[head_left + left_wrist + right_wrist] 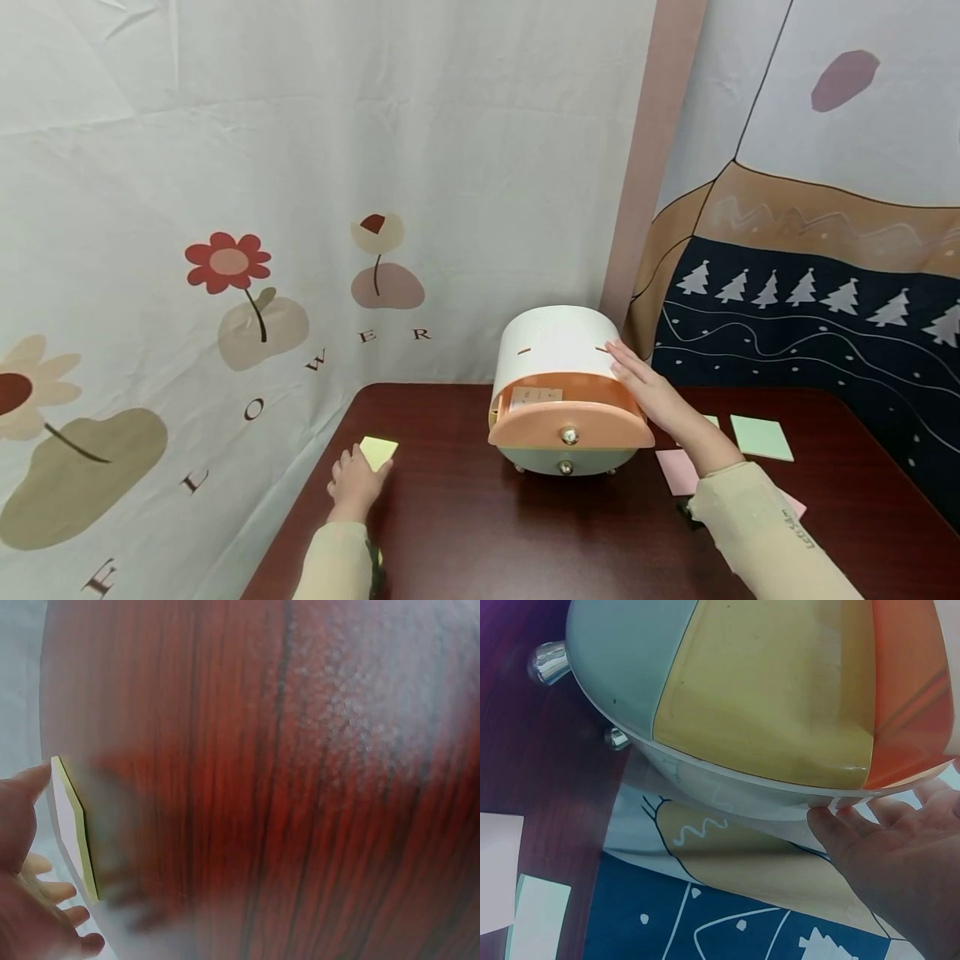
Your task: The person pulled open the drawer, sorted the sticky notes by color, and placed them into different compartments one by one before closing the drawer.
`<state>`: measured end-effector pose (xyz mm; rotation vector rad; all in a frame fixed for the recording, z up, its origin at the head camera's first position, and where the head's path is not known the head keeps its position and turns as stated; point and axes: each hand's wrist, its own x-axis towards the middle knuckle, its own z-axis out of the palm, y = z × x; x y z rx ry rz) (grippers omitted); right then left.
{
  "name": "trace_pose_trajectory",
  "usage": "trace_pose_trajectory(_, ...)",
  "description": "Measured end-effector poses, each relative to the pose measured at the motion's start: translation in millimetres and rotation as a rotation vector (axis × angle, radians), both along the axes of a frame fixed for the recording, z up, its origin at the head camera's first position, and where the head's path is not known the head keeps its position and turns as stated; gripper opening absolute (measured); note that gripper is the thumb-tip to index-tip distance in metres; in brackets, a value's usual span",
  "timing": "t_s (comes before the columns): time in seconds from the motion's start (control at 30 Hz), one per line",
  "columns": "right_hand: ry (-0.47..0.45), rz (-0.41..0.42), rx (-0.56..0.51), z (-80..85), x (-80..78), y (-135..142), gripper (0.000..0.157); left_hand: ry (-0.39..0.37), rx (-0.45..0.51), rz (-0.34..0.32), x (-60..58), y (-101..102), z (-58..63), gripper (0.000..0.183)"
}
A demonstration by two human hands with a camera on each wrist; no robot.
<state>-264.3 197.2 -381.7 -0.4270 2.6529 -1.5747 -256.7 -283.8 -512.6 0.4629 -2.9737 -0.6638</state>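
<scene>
My left hand (356, 482) is at the table's left side, around a yellow sticky-note pad (378, 452). In the left wrist view its thumb touches one corner of the pad (80, 825), while the other fingers spread beside the opposite end. A rounded desktop drawer box (558, 337) with a white shell stands at the back middle. Its orange upper drawer (525, 427) is pulled out, with a pale piece bearing small marks (536, 396) inside; the grey-green lower drawer (525, 458) is in. My right hand (648, 383) rests its extended fingers on the shell's right side.
Right of the box lie a pink note pad (677, 472) and a light green pad (761, 437), with others partly hidden by my right forearm. A printed cloth (487, 167) hangs behind the dark red table (450, 517).
</scene>
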Motion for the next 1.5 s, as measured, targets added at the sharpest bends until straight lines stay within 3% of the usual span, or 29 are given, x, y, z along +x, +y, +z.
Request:
trace_pose_trajectory(0.4,0.004,0.000,-0.003,-0.6,1.1,0.9,0.057,-0.040,-0.021,0.021,4.3,-4.5,-2.0,0.079)
trace_pose_trajectory(0.77,-0.004,-0.009,0.006,-5.0,-3.9,2.7,0.055,0.011,-0.101,0.008,6.1,-4.0,0.4,0.077)
trace_pose_trajectory(1.13,-0.006,-0.002,-0.010,-0.9,0.9,0.6,0.056,0.021,-0.050,0.018,5.6,-4.5,2.1,0.088)
trace_pose_trajectory(1.5,-0.005,0.001,-0.008,2.3,1.6,-0.8,0.056,0.071,-0.060,0.042,2.1,-2.4,0.3,0.092)
